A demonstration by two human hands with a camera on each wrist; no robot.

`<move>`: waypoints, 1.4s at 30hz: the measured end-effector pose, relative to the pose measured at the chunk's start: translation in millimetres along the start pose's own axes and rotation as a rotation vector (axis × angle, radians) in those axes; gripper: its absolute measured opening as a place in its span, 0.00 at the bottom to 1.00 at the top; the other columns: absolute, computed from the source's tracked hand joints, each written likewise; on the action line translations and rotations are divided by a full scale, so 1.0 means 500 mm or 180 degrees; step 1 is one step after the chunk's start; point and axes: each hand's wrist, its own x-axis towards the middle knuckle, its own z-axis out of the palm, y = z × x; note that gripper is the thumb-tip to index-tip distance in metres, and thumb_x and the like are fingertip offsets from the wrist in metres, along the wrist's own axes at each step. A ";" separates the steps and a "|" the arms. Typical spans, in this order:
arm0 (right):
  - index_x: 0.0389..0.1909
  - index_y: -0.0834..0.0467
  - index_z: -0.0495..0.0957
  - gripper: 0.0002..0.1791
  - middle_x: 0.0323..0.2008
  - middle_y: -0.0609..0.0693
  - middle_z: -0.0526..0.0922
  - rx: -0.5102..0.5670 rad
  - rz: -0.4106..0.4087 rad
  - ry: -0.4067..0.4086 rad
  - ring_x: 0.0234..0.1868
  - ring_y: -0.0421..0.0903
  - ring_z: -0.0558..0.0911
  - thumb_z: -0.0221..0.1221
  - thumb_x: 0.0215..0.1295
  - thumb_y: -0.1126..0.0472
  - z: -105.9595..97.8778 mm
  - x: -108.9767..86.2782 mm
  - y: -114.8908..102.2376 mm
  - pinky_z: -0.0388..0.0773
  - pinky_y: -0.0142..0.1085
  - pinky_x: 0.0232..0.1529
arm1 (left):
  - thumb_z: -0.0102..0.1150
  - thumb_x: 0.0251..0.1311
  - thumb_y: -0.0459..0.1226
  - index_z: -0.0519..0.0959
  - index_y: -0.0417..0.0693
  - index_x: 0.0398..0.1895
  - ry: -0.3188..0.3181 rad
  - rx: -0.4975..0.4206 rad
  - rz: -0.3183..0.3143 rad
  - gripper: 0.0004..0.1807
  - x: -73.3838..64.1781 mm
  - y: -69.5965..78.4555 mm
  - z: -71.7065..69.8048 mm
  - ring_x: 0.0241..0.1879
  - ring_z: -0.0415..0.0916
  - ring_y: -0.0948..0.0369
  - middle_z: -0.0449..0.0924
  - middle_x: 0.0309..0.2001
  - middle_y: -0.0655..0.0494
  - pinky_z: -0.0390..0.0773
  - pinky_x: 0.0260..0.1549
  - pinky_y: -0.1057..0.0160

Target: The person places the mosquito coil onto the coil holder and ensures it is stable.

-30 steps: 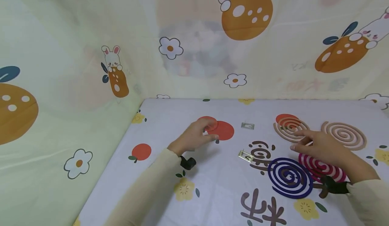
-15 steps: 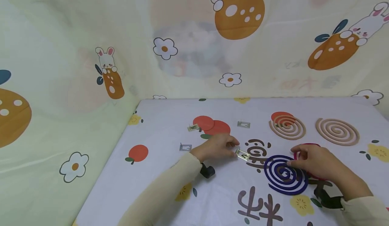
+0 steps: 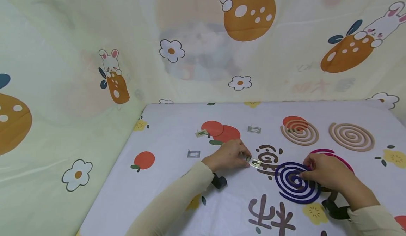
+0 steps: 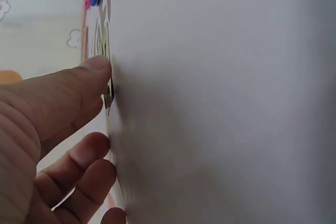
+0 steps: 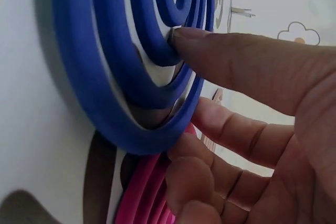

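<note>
In the head view my left hand (image 3: 229, 155) pinches the near end of a small metal mosquito coil stand (image 3: 254, 163) on the tablecloth. The left wrist view shows the thumb over that thin stand, the other fingers bent below. My right hand (image 3: 330, 172) has its thumb on an inner ring of the blue mosquito coil (image 5: 84, 72) and its fingers at the outer edge, pinching it. Partly hidden beneath the right hand lies a magenta coil (image 5: 139, 203), its far rim showing beyond the knuckles.
Two tan coils lie at the back right, the left tan coil (image 3: 299, 144) over a printed fruit and the right tan coil (image 3: 353, 150) beside it. Three more stands sit further back: one stand (image 3: 202, 133), another stand (image 3: 194, 154) and a third stand (image 3: 254, 129). A printed cloth wall (image 3: 203, 88) rises behind.
My left hand has come right and nearer from the printed fruits, leaving a stand there, and now pinches another. My right hand has moved from above the tan coil down to the blue coil.
</note>
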 end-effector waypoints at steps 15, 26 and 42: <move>0.30 0.57 0.76 0.14 0.25 0.46 0.77 0.0329 -0.0116 0.0225 0.27 0.44 0.75 0.74 0.58 0.57 0.011 -0.005 -0.021 0.70 0.37 0.27 | 0.75 0.62 0.45 0.91 0.60 0.48 0.0031 0.0250 0.0070 0.12 -0.019 0.011 0.012 0.46 0.72 0.69 0.81 0.44 0.65 0.67 0.44 0.70; 0.54 0.68 0.83 0.19 0.30 0.48 0.78 0.1167 -0.0190 -0.0020 0.27 0.39 0.74 0.69 0.65 0.63 0.023 -0.008 -0.034 0.73 0.33 0.25 | 0.75 0.62 0.44 0.91 0.61 0.48 -0.0020 0.0271 0.0038 0.11 -0.036 0.017 0.007 0.47 0.73 0.69 0.80 0.45 0.64 0.67 0.44 0.69; 0.59 0.71 0.75 0.22 0.35 0.53 0.88 0.2516 -0.0138 -0.0505 0.31 0.44 0.85 0.63 0.74 0.59 0.058 0.001 -0.026 0.84 0.37 0.31 | 0.77 0.59 0.42 0.92 0.58 0.45 0.0114 0.0150 0.0196 0.11 -0.052 0.021 0.022 0.47 0.74 0.68 0.82 0.44 0.64 0.68 0.43 0.74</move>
